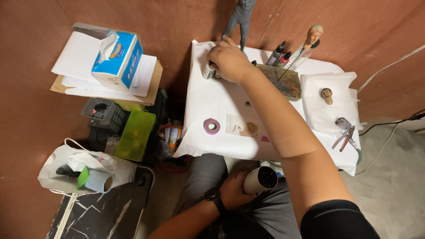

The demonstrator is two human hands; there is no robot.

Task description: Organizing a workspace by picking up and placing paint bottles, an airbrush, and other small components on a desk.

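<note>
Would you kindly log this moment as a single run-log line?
right hand: grasping small bottle on white table | left hand: holding white dryer in lap | purple tape roll: untouched

A blue and white soft tissue pack [117,57], boxy with a tissue poking from its top, sits on a stack of white paper at the upper left. A small clear plastic packet [245,127] lies flat on the white table cover, just right of a purple tape roll [212,126]. A white plastic bag [84,170] slumps at the lower left, holding a light blue and green carton [94,179].
</note>
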